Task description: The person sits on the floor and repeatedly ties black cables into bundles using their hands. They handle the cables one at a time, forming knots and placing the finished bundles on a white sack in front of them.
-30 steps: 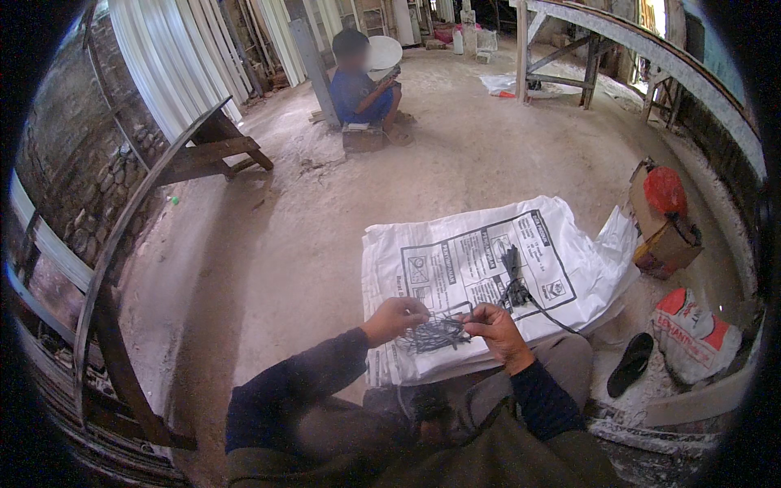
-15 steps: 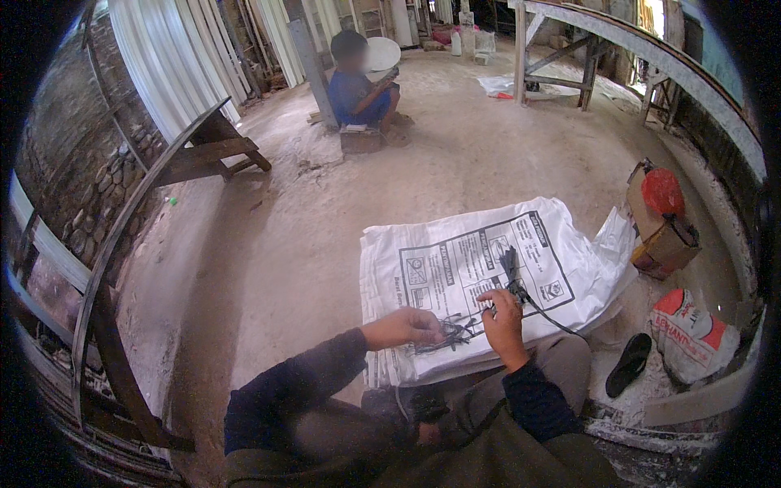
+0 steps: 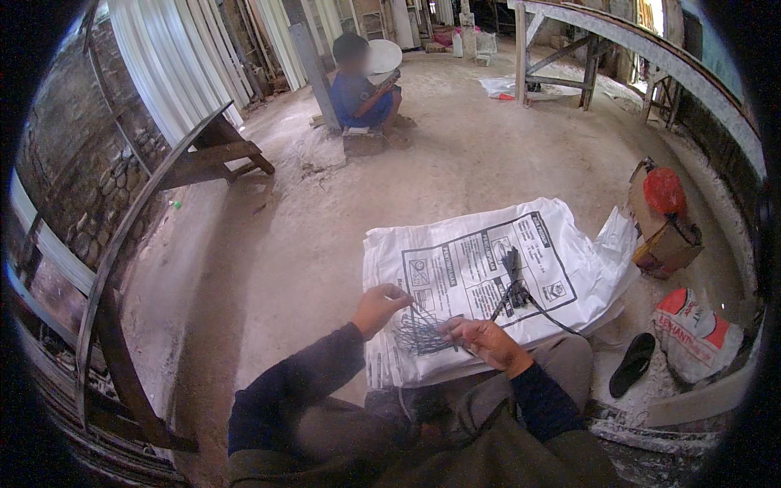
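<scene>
Strands in left hand, sacks beneath

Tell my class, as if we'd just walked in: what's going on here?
A person is handling thin dark strands over white printed sacks. The left hand pinches some at their upper end; the right hand is at their right side, too blurred to show its grip. A dark bundle lies on the sacks, beyond the right hand. Farther off, another person sits low beside a post.
</scene>
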